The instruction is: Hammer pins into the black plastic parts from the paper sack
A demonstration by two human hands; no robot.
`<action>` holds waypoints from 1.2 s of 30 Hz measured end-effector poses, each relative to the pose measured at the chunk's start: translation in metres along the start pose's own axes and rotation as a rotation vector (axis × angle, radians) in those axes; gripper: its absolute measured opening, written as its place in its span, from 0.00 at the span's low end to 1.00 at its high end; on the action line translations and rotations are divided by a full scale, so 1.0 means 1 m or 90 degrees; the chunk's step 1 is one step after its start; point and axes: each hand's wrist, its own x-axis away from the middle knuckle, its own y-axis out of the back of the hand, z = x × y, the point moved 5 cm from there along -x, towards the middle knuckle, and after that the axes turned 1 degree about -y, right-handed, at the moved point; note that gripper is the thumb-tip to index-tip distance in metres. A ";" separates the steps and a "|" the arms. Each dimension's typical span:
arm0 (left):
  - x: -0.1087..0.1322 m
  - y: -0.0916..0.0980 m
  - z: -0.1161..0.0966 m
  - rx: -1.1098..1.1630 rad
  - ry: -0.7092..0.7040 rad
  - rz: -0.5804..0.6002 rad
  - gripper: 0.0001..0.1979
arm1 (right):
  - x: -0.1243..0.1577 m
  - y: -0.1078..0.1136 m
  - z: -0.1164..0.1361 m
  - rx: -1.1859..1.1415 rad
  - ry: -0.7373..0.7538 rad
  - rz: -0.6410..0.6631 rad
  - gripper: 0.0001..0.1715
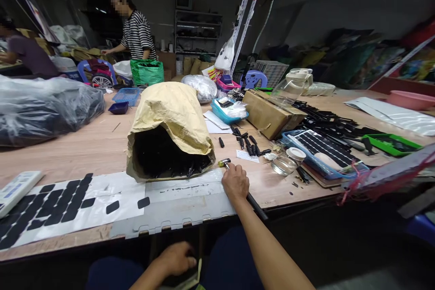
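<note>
Your right hand (235, 184) is closed round the hammer (224, 162), fingers wrapped on the shaft just below the head. The hammer lies low at the right end of the grey plate (190, 210), its yellow-tipped head toward the sack and its dark handle running back beneath your wrist to the table's edge. Whether it bears on the surface cannot be told.

Your left hand (178, 257) is below the edge, over your lap, fingers curled and blurred; whether it holds anything cannot be determined.

Finding on grip: the hold near the head gives close control but, in my judgement, little swing. For a full stroke, slide your grasp back along the handle. For simply moving the tool, the present hold is sound; lift before turning, so the handle does not drag across the edge.

Clearances: the sack (173, 108) stands immediately to the left, partly on the plate, its mouth facing you with dark pieces inside. Keep the head away from its paper lip, which could tear. To the right, the jar (282, 166) is a likely breakage risk; keep your elbow inward. Loose black parts (253, 149) lie beyond the head; avoid scattering them.
</note>
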 end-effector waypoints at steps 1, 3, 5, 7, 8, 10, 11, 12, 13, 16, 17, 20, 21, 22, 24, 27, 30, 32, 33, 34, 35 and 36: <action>0.010 0.005 -0.012 -0.001 -0.032 0.039 0.15 | 0.000 0.000 0.000 0.001 0.001 0.000 0.17; 0.028 0.023 -0.042 0.035 -0.124 0.103 0.15 | 0.001 0.000 -0.001 0.004 0.004 -0.002 0.17; 0.034 0.057 -0.067 0.119 -0.181 0.087 0.14 | 0.001 0.000 -0.001 0.008 0.006 -0.005 0.17; 0.025 0.101 -0.078 0.147 -0.195 -0.068 0.12 | 0.001 0.001 0.000 0.010 0.007 -0.006 0.17; 0.018 0.124 -0.078 0.130 -0.188 -0.185 0.12 | 0.001 0.001 0.000 0.011 0.007 -0.005 0.17; 0.002 0.163 -0.073 0.054 -0.145 -0.417 0.11 | 0.000 0.001 0.000 0.011 0.009 -0.003 0.17; -0.007 0.176 -0.069 0.011 -0.111 -0.499 0.11 | 0.000 0.001 0.001 0.012 0.010 -0.003 0.17; -0.015 0.184 -0.064 -0.028 -0.071 -0.549 0.10 | 0.000 0.000 0.001 0.013 0.012 -0.005 0.17; -0.024 0.189 -0.059 -0.060 -0.027 -0.570 0.10 | 0.000 0.000 0.001 0.013 0.013 -0.008 0.17; -0.042 0.190 -0.051 -0.125 0.077 -0.552 0.11 | -0.001 -0.002 0.000 0.013 0.016 -0.020 0.17; -0.045 0.188 -0.050 -0.143 0.092 -0.544 0.12 | -0.001 -0.002 0.000 0.013 0.018 -0.024 0.17; -0.046 0.184 -0.049 -0.173 0.097 -0.542 0.10 | -0.001 -0.002 0.000 0.016 0.019 -0.026 0.17; -0.045 0.184 -0.047 -0.171 0.094 -0.543 0.09 | 0.000 -0.001 0.000 0.017 0.020 -0.024 0.17; -0.043 0.185 -0.045 -0.164 0.088 -0.546 0.09 | 0.000 -0.001 0.000 0.018 0.021 -0.022 0.17; -0.036 0.187 -0.043 -0.133 0.055 -0.563 0.07 | 0.000 0.000 0.000 0.021 0.023 -0.022 0.16; -0.014 0.190 -0.046 -0.061 -0.045 -0.608 0.04 | 0.000 -0.001 0.000 0.026 0.031 -0.029 0.16; 0.008 0.180 -0.059 0.003 -0.166 -0.575 0.04 | 0.000 -0.003 -0.001 0.030 0.034 -0.035 0.16; 0.017 0.167 -0.066 0.014 -0.228 -0.502 0.05 | 0.000 -0.004 -0.001 0.030 0.031 -0.034 0.17; 0.019 0.160 -0.068 0.010 -0.247 -0.467 0.05 | 0.000 -0.004 -0.001 0.029 0.029 -0.031 0.17; 0.020 0.154 -0.069 0.002 -0.257 -0.440 0.05 | 0.000 -0.004 -0.001 0.026 0.026 -0.026 0.17; 0.019 0.149 -0.067 -0.010 -0.258 -0.425 0.05 | 0.000 -0.003 -0.001 0.022 0.023 -0.020 0.17; 0.017 0.145 -0.064 -0.024 -0.253 -0.420 0.05 | 0.000 -0.002 -0.001 0.018 0.018 -0.015 0.17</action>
